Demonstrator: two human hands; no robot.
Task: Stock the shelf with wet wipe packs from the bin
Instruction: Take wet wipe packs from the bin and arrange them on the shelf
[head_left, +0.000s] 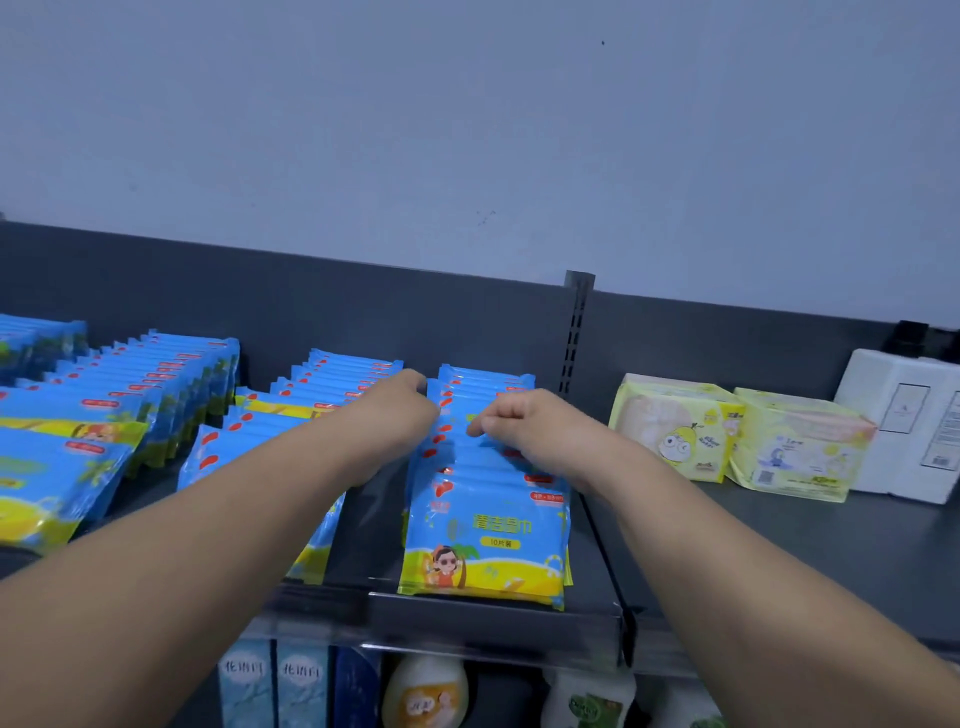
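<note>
1. Both bare forearms reach forward from the near corners of the view and converge over the dark shelf (831, 545), the wrists held above its front edge.
2. The left hand (395, 410) is turned palm down, knuckles up, its fingers bent over the left side of a row of wet wipe packs (485, 525). Its fingertips are hidden, so whether this grip holds a pack cannot be told.
3. The right hand (524, 421) is curled tight, thumb and fingertips (480, 423) in a narrow grip that pinches the top edges of packs about midway along that row.
4. The row stands on edge, running from the shelf's front edge back toward the rear panel, just left of the slotted upright post (575, 332).
5. Further rows of blue packs (156, 384) fill the shelf toward its left end.
6. Right of the post, two yellow-green tissue packs (675, 426) sit side by side near the rear panel, a white box (914, 421) beside them.
7. Bottles (426, 691) show beneath the front edge.
</note>
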